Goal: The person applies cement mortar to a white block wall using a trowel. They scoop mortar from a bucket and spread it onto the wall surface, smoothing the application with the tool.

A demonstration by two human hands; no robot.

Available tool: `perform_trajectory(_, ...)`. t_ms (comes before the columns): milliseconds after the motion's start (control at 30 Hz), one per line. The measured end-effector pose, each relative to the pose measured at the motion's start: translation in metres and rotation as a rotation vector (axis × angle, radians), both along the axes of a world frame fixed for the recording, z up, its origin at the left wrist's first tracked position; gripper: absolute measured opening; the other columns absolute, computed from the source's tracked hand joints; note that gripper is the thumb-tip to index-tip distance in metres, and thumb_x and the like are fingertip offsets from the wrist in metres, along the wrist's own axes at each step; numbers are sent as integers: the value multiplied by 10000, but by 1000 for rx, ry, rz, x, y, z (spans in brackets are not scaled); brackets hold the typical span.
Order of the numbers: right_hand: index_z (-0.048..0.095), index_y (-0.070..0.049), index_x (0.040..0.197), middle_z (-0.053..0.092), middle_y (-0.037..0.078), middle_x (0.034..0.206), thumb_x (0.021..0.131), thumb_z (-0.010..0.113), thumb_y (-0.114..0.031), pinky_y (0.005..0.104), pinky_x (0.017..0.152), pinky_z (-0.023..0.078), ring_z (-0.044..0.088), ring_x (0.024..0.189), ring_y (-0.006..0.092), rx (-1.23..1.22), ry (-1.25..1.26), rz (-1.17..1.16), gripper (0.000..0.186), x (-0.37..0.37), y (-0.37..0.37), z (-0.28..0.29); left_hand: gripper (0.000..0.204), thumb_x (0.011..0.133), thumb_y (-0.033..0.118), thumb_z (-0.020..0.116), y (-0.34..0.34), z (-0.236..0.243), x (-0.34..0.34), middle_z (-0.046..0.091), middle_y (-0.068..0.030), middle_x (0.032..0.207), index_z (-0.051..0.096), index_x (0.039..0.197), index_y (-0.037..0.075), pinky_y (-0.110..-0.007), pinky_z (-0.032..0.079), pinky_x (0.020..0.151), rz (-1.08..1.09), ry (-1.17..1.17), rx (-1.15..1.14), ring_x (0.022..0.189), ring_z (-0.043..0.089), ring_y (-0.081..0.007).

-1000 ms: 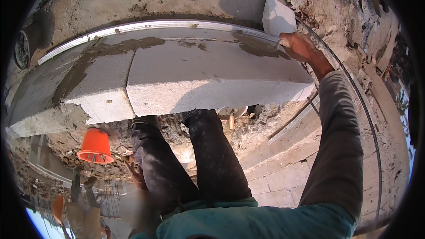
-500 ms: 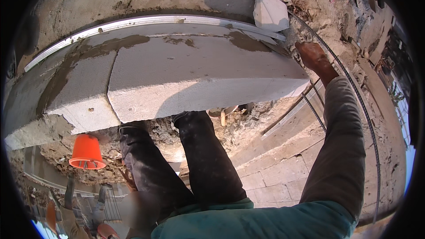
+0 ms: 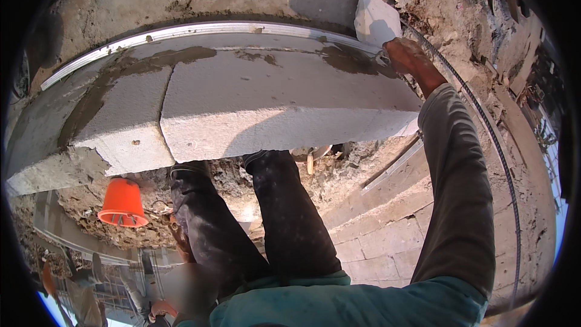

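Note:
My right hand (image 3: 405,54) is closed at the right end of the block course (image 3: 284,85), beside an upright white block piece (image 3: 372,15); it grips something small I cannot make out. A long pale metal strip (image 3: 236,28) runs along the course's far edge, ending near that hand. Wet mortar patches (image 3: 342,59) lie on the blocks. What looks like my left hand (image 3: 179,233) hangs low beside my left leg, partly hidden and blurred, its fingers unclear.
An orange bucket (image 3: 121,197) is below the blocks at left, near my legs. A wooden handle (image 3: 310,163) shows under the course. A bent rebar (image 3: 496,133) arcs down the right side. Figures of other people (image 3: 154,309) appear at lower left.
My right hand moved right and down, away from the white piece, then returned up and left to it. The view shifted slightly, moving the blocks and bucket in the picture.

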State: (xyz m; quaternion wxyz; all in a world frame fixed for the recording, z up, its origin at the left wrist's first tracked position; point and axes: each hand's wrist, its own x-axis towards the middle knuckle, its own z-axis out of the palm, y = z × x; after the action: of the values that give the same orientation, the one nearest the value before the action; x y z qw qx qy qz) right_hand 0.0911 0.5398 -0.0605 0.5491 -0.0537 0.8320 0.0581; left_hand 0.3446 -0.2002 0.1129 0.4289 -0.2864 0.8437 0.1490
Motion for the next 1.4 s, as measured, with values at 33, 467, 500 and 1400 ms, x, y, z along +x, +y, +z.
perform_trajectory(33, 675, -9, 945, 675, 218, 941, 765, 595, -12, 449, 809, 530, 668, 935, 354, -15, -1, -3, 197, -7, -7, -1, 820, 970, 414, 537, 0, -5, -2, 260, -304, 1510, 108, 1522, -13, -430, 299, 1122, -1, -2, 13, 1378, 341, -399)
perform_trajectory(467, 568, -128, 1055, 661, 160, 941, 810, 536, -51, 482, 754, 507, 652, 879, 377, -192, 189, 69, 259, 14, 45, -52, 819, 969, 416, 538, -3, -18, 4, 271, -304, 1507, 112, 1522, -12, -429, 306, 1118, 51, -6, 41, 1373, 350, -399)
perform_trajectory(500, 569, -126, 1046, 659, 158, 955, 818, 529, -56, 482, 756, 507, 651, 882, 376, -210, 172, 89, 241, 22, 50, -62, 819, 968, 416, 538, -4, -14, 2, 272, -304, 1506, 113, 1522, -12, -429, 306, 1117, 51, -10, 39, 1372, 351, -399)
perform_trajectory(1400, 553, -44, 1082, 630, 183, 961, 802, 560, -14, 453, 743, 526, 651, 856, 368, -314, 107, 142, 282, 2, -41, 24, 817, 966, 418, 541, 6, -7, 0, 293, -303, 1499, 123, 1523, -9, -427, 319, 1109, 46, 6, 67, 1362, 369, -401)
